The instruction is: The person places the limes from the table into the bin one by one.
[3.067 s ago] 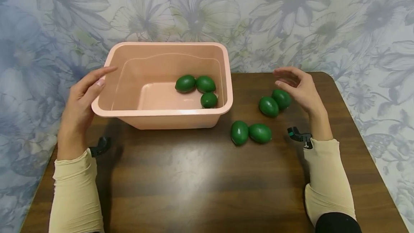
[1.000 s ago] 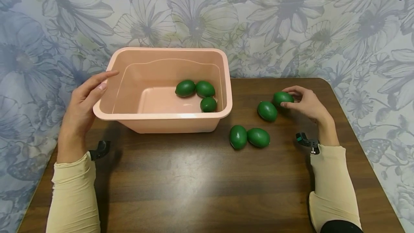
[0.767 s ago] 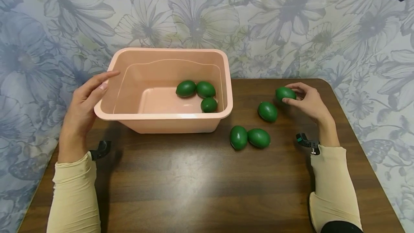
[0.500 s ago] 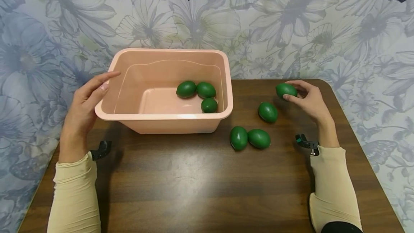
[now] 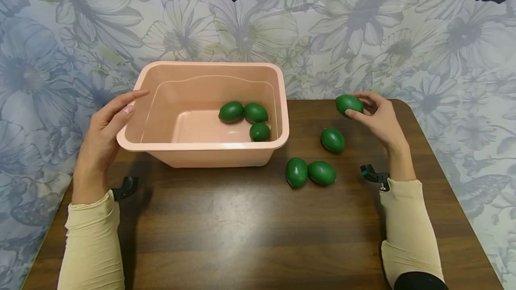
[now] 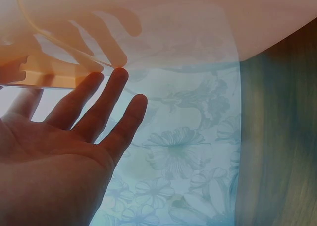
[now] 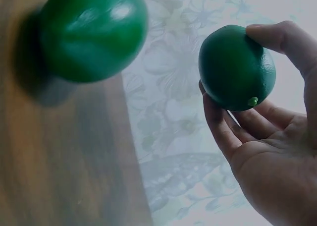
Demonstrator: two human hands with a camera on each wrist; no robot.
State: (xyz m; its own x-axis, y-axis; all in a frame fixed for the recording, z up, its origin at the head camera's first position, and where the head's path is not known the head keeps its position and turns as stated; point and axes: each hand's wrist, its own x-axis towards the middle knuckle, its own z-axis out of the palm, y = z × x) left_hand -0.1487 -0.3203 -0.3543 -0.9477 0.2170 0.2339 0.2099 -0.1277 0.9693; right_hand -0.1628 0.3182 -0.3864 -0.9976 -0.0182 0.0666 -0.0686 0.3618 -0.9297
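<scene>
In the head view, my right hand (image 5: 375, 113) holds a green lime (image 5: 348, 105) between thumb and fingers, raised over the table's far right edge. The right wrist view shows the thumb on one side of this lime (image 7: 235, 67) and fingers on the other. My left hand (image 5: 105, 129) is at the left rim of a pink plastic basin (image 5: 209, 146), its index finger reaching over the rim. In the left wrist view, the left hand's other fingers (image 6: 106, 97) extend nearly straight toward the basin's outer wall. Three limes (image 5: 255, 113) lie grouped inside the basin at its right.
A single lime (image 5: 332, 140) sits on the brown wooden table (image 5: 225, 227) below the held one. Two more limes (image 5: 321, 172) touch each other nearer the front, right of the basin. A flower-patterned backdrop (image 5: 363, 21) rises behind the table.
My right hand has come down to the far lime, taken hold of it and lifted it away from its neighbour, now moving slightly left. The left hand has stayed at the basin.
</scene>
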